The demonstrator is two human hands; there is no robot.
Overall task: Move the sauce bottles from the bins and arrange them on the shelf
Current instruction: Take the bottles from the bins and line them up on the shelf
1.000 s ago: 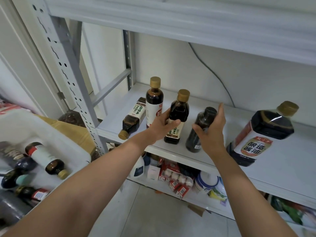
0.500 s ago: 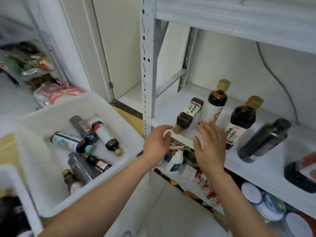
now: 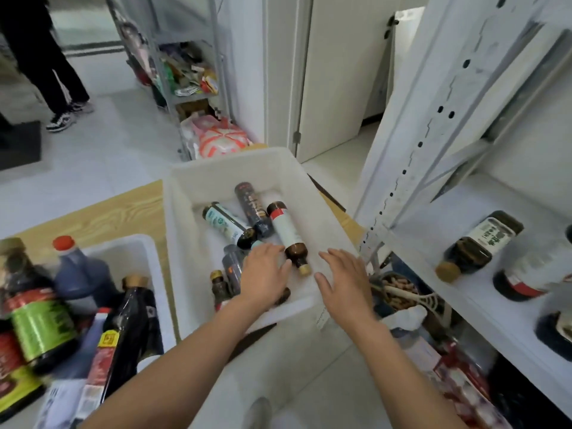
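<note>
Storeroom or pantry, home or small shop unclear. Cues: white slotted-steel shelf with boxed goods on lower tier; plastic bins of sauce bottles on wood-grain counter; packet-stuffed rack behind; tiled floor.

Bystander's legs top left; black mat nearby; patterned bag below cluttered rack.
</note>
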